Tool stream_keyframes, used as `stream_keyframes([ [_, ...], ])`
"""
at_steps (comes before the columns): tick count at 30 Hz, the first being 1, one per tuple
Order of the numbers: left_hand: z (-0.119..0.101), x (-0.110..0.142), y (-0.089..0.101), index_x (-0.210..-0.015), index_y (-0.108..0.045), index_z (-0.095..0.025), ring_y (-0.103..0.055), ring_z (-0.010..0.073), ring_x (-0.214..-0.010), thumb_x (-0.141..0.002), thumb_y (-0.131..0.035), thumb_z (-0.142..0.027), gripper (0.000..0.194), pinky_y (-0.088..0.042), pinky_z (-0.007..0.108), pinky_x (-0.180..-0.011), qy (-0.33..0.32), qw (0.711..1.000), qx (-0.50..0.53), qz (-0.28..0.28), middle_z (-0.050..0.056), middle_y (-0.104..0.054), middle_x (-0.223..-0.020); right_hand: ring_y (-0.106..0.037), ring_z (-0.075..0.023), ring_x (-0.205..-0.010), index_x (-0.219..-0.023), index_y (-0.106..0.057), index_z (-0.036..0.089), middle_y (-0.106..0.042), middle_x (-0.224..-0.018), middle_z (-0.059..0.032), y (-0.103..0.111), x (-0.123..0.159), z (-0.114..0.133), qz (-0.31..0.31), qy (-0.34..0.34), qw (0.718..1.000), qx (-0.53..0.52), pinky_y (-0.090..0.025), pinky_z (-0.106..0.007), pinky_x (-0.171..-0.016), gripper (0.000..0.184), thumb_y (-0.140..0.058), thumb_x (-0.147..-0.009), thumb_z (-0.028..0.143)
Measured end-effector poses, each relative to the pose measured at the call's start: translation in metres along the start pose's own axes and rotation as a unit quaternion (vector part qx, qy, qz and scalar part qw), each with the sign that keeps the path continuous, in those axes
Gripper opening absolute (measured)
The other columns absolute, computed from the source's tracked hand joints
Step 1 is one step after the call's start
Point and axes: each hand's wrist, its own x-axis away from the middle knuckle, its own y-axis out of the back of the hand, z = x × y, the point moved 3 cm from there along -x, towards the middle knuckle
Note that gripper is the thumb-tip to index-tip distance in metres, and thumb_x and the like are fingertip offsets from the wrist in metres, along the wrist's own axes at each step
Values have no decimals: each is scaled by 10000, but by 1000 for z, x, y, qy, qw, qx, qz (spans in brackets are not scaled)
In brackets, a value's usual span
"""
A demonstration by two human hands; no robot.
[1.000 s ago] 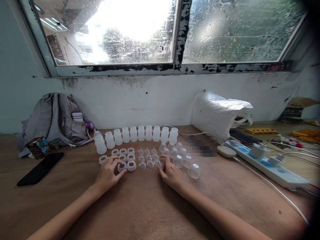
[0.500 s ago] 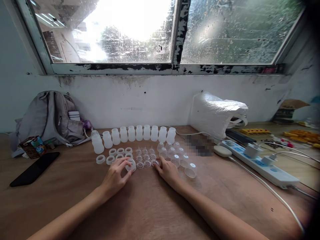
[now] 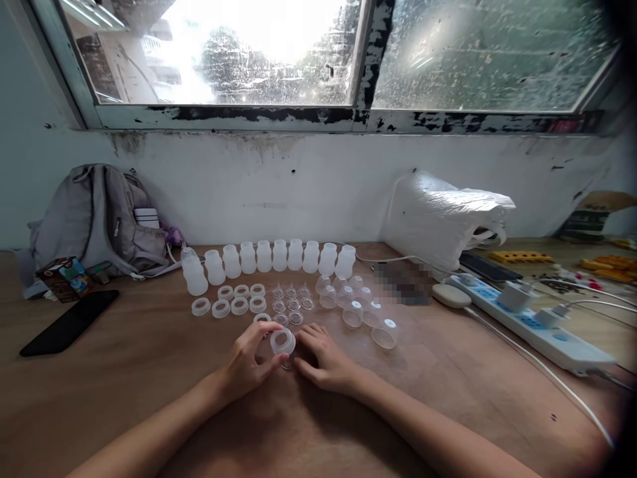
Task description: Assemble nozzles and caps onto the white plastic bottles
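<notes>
My left hand pinches a translucent bottle collar ring between thumb and fingers, tilted above the tabletop. Close beside it, my right hand has its thumb and fingers curled around a clear silicone bottle nipple, mostly hidden behind the ring and fingers. Just beyond the hands are rows of other nipples and, to their left, several loose collar rings. Clear dome caps stand on the right. Frosted bottles form a curved row at the back, the leftmost one fitted with a top.
On the left are a grey backpack, a drink carton and a black phone. To the right lie a white bag, a round white device and a power strip with trailing cables. A wall and window stand behind.
My left hand has lifted a collar ring toward me and to the right. My right hand has drawn a nipple back from the front row, bringing both hands close together. The view has tilted slightly down.
</notes>
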Motion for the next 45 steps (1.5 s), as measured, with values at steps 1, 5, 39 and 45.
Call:
stream_keyframes([
  [1, 0, 0, -1, -1063, -435, -202, -513, 160, -884, -744, -525, -309, 348, -424, 293, -781, -5, 1000, -5, 9, 58, -549, -992, -451, -180, -843, -906, -516, 189, -549, -878, -38, 1, -1, -3, -15, -13, 1000, -14, -341, -321, -760, 219, -500, -692, 143],
  [5, -3, -1, -6, -1117, -399, -204, -493, 168, -929, -743, -527, -318, 411, -403, 307, -824, -18, 999, -27, 43, 64, -532, -1029, -466, -170, -829, -878, -518, 174, -562, -858, -44, 2, -2, -14, -86, -62, 993, -48, -355, -310, -765, 251, -418, -686, 46],
  [39, -2, -3, -18, -819, -496, -162, -540, 124, -720, -793, -458, -379, 222, -407, 223, -647, 199, 931, 304, 40, 12, -572, -764, -496, -134, -726, -933, -443, 187, -545, -806, -29, -4, 4, 3, -56, 23, 996, -69, -384, -253, -671, 224, -456, -719, 124],
  [45, -5, 0, -18, -1098, -392, -223, -522, 165, -954, -806, -443, -349, 322, -420, 293, -805, 198, 936, 290, 20, 63, -539, -1034, -406, -89, -531, -725, -408, 189, -451, -616, 29, -2, 4, -10, -114, -52, 991, -35, -330, -201, -520, 63, -470, -718, 178],
])
